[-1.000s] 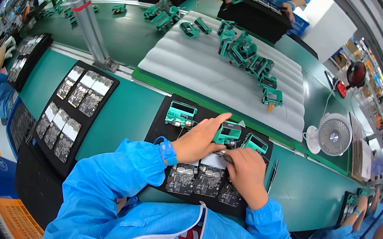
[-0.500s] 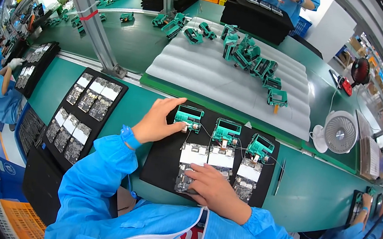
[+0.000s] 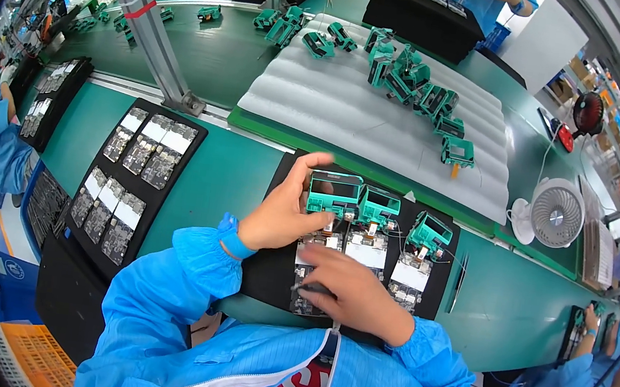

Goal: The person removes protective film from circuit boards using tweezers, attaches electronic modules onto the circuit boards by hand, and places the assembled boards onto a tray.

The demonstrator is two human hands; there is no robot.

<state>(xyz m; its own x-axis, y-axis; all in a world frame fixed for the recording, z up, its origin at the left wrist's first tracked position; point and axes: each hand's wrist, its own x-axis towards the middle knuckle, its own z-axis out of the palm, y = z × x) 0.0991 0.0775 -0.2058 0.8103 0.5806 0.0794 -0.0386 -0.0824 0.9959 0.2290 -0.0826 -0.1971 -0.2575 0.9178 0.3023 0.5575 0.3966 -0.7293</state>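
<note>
Three green plastic frames stand in a row along the far edge of the black tray (image 3: 275, 283) on the green desk (image 3: 226, 175). Below them on the tray lie three circuit boards with white labels. The left hand (image 3: 279, 217) has a closed grip on the leftmost green frame (image 3: 333, 193), thumb and fingers pinching its left side; this frame is a boxy rectangle with a dark window in its front. The middle frame (image 3: 379, 206) sits just beside it, the right frame (image 3: 430, 233) further along. The right hand (image 3: 348, 292) rests flat on the near circuit board (image 3: 305, 259), pinching a thin dark tool (image 3: 311, 288). A second tray (image 3: 137, 171) with six boards lies left of the black tray.
</note>
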